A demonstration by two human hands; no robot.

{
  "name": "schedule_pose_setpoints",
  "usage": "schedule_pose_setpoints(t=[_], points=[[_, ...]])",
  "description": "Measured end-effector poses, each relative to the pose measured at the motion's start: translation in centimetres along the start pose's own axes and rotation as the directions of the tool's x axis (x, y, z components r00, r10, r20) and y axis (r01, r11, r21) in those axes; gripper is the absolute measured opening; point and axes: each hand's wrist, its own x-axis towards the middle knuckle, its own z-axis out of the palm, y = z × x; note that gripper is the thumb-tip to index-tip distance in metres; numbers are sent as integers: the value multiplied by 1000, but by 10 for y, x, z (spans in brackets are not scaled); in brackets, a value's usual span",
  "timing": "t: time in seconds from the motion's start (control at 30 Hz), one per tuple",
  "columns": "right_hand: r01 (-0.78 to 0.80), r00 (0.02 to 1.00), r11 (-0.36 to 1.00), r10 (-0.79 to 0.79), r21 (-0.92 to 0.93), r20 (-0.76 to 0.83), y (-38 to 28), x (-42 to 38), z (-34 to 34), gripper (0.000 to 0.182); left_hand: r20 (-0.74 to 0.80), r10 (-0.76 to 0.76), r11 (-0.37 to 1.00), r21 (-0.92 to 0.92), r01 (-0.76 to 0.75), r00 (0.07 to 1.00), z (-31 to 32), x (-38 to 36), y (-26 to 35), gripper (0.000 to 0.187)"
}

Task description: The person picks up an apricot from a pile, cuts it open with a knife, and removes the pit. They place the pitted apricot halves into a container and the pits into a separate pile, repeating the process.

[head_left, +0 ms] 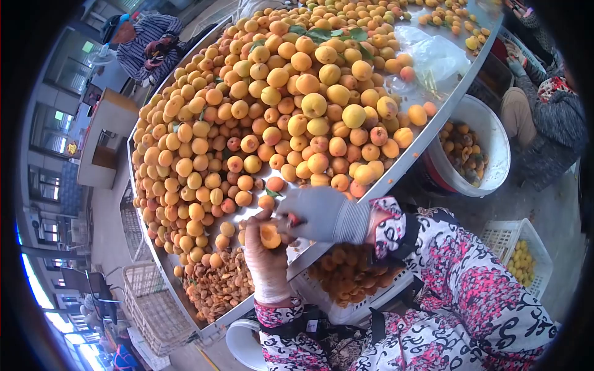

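Note:
Between the fingers of my left hand (266, 263), which has a pale wrapping at the wrist, is an opened apricot (270, 236) with its orange hollow facing up. My right hand (322, 213), in a grey glove, is closed close beside it. A small red bit of something shows at the gloved fingers; the rest of it is hidden. Both hands are over the near edge of a metal table (427, 133) heaped with whole apricots (297, 123). A pile of brown apricot pits (216, 287) lies on the table to the left of my left hand.
Below the table edge stands a crate of apricot halves (352, 275). A white bucket (495, 154) with dark fruit is at the right, near a white crate (532, 272) of yellow fruit. Other people (145, 46) are at the far left and right. Clear plastic (433, 55) lies on the table.

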Motion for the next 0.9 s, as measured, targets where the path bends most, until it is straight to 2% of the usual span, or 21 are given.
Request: schedule_pose_setpoints(t=[0.07, 0.13, 0.17, 0.2, 0.23, 0.27, 0.3, 0.37, 0.43, 0.47, 0.53, 0.57, 0.6, 0.67, 0.7, 0.73, 0.77, 0.8, 0.83, 0.87, 0.9], points=[[-67, 998, 996, 67, 62, -2, 14, 3, -11, 23, 169, -134, 979, 175, 104, 977, 2, -14, 11, 37], [-130, 979, 981, 104, -145, -173, 32, 5, -16, 25, 301, -179, 943, 324, 76, 937, 8, -35, 14, 38], [-195, 974, 965, 169, -176, -151, 40, 7, -21, 23, 343, -224, 911, 407, 71, 912, 8, -39, 13, 39], [-192, 975, 965, 167, -176, -148, 49, 8, -24, 23, 378, -271, 872, 485, 60, 885, 8, -42, 12, 41], [-259, 964, 915, 226, -309, -137, 56, 9, -27, 23, 327, -375, 797, 592, 121, 867, 13, -48, 16, 37], [-316, 949, 842, 286, -437, -135, 59, 9, -28, 24, 325, -469, 693, 712, 113, 821, 27, -51, 24, 35], [-325, 946, 864, 298, -384, -130, 60, 9, -26, 19, 350, -478, 702, 704, 111, 805, 28, -54, 25, 34], [-306, 952, 850, 278, -428, -127, 58, 9, -20, 19, 375, -482, 714, 692, 108, 792, 30, -56, 21, 34], [-290, 956, 834, 271, -470, -110, 55, 11, -18, 20, 355, -326, 786, 617, 42, 876, 32, -56, 16, 33], [-286, 958, 835, 267, -471, -109, 51, 13, -20, 20, 354, -322, 787, 616, 40, 878, 30, -54, 15, 33], [-356, 928, 828, 368, -432, -60, 45, 14, -22, 21, 304, -264, 853, 516, 75, 915, 25, -48, 11, 34], [-346, 934, 837, 352, -424, -68, 48, 14, -22, 33, 288, -233, 850, 524, 51, 929, 24, -45, 12, 35], [-343, 935, 837, 349, -426, -66, 50, 12, -23, 33, 287, -231, 852, 522, 51, 930, 21, -41, 9, 35], [-239, 949, 957, 195, -166, -248, 48, 11, -25, 28, 222, -57, 860, 506, -65, 973, 15, -32, 3, 35], [-246, 937, 957, 193, -156, -290, 44, 10, -26, 26, 239, -17, 866, 488, -105, 971, 12, -27, 2, 37], [-241, 939, 958, 190, -156, -286, 39, 9, -29, 26, 234, -14, 867, 487, -105, 972, 14, -26, -1, 37], [-263, 938, 961, 274, 80, -211, 34, 10, -32, 25, 227, 76, 856, 484, -180, 971, 19, -24, -5, 39], [-288, 934, 906, 337, 310, -118, 30, 10, -34, 25, 221, 165, 838, 482, -255, 961, 22, -22, -9, 42], [-322, 923, 835, 382, 445, -51, 23, 13, -31, 23, 300, 152, 860, 429, -275, 942, 19, -18, -13, 49], [-241, 956, 893, 285, 379, -64, 22, 13, -24, 22, 348, 125, 914, 323, -244, 929, 26, -16, -15, 48], [-262, 956, 914, 290, 309, -47, 20, 15, -15, 23, 388, 246, 823, 400, -403, 888, 38, -18, -18, 46]])
